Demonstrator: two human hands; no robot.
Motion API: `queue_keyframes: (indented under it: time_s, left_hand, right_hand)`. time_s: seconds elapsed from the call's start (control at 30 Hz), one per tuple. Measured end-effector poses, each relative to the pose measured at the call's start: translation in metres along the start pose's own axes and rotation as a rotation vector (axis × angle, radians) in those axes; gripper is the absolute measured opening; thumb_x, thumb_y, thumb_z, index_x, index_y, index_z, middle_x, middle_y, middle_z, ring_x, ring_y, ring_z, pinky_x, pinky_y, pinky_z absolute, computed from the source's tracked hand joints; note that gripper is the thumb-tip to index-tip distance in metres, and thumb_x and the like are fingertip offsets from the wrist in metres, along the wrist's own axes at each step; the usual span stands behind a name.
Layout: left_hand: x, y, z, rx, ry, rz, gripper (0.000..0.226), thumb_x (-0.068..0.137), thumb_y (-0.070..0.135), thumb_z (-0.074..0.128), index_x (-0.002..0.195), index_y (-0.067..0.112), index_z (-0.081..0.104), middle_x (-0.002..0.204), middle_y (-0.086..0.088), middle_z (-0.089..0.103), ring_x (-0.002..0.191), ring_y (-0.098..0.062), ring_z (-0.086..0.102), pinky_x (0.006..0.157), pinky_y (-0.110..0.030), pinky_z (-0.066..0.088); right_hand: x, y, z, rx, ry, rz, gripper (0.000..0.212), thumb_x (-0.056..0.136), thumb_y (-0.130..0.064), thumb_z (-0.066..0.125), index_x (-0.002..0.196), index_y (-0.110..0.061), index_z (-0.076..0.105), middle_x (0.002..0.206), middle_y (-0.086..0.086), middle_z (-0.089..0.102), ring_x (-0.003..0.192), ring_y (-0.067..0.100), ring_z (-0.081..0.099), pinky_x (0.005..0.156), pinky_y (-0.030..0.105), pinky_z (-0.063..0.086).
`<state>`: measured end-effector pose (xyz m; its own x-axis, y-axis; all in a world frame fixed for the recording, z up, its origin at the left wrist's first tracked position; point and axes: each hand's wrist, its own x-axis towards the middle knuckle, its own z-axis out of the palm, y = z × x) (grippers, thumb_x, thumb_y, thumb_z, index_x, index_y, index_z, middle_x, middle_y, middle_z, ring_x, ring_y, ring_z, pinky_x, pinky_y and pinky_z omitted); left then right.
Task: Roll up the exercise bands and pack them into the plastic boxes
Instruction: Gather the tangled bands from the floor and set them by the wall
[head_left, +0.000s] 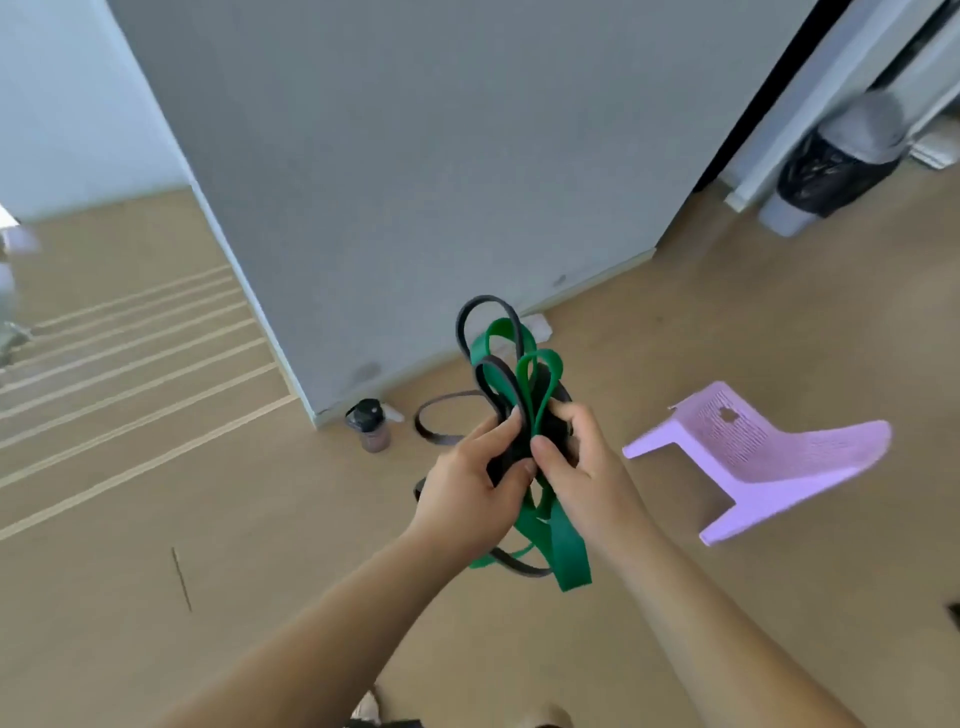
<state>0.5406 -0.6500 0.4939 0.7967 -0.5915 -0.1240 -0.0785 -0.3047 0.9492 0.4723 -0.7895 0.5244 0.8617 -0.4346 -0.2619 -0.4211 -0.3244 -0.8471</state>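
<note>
Forearms come in from the near edge and meet mid-scene. Left hand (467, 483) and right hand (582, 462) both grip one tangled bundle, held up above the floor (260, 571).
- Bundle = green exercise band (569, 551) + dark grey exercise band (488, 300), looped through each other, not rolled.
- Left hand: fingers curled round the dark part, thumb on top.
- Right hand: thumb pressed on the middle of the bundle, fingers wrapped behind it.
- Loops of both bands stick up on the far side of the hands. Wide green tails and a thin dark loop hang on the near side.
- One more dark loop (431, 421) shows just left of the hands. Can't tell whether it lies on the floor or belongs to the bundle.

Around it:
- drink bottle (370, 423) upright by the corner of the grey wall (415, 156)
- lilac plastic chair (769, 457) tipped on its side, right
- bin with a black liner (831, 171), far right
- stairs (130, 364), left
</note>
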Motion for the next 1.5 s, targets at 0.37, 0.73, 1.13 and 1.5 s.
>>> queue_keyframes:
  time_s: [0.37,0.73,1.13,1.5]
  left_hand:
    - [0.265,0.031,0.108,0.169,-0.061,-0.071,0.051,0.099,0.029,0.060,0.145,0.048,0.050,0.135,0.046,0.047,0.119,0.004,0.059,0.104,-0.026,0.052]
    - [0.423,0.002,0.127,0.166,0.035,-0.272,0.055,0.094,0.033,0.054,0.147,0.046,0.050,0.154,0.027,0.045,0.126,-0.010,0.060,0.103,-0.035,0.053]
    - [0.533,-0.051,0.154,0.234,0.197,-0.513,0.050,0.097,0.023,0.047,0.143,0.037,0.056,0.150,0.017,0.051,0.122,-0.021,0.059,0.094,-0.032,0.052]
    - [0.572,-0.129,0.237,0.106,0.387,-0.809,0.056,0.097,0.004,0.044,0.139,0.036,0.061,0.149,0.008,0.052,0.139,-0.033,0.048,0.110,-0.035,0.045]
  right_hand:
    - [0.242,0.068,-0.149,0.071,-0.059,0.045,0.034,0.103,-0.031,0.054,0.128,-0.051,0.041,0.112,-0.012,0.072,0.102,0.009,0.069,0.078,0.026,0.052]
    - [0.428,0.087,-0.174,0.062,-0.285,0.156,0.033,0.099,-0.037,0.057,0.121,-0.053,0.040,0.121,-0.008,0.071,0.107,0.017,0.072,0.095,0.053,0.057]
    - [0.580,0.127,-0.159,-0.098,-0.596,0.271,0.029,0.106,-0.025,0.054,0.128,-0.029,0.035,0.123,-0.006,0.064,0.105,0.007,0.066,0.076,0.020,0.052]
    - [0.673,0.220,-0.149,-0.344,-0.937,0.456,0.039,0.103,-0.034,0.054,0.136,-0.046,0.038,0.133,0.008,0.064,0.117,0.031,0.067,0.101,0.055,0.056]
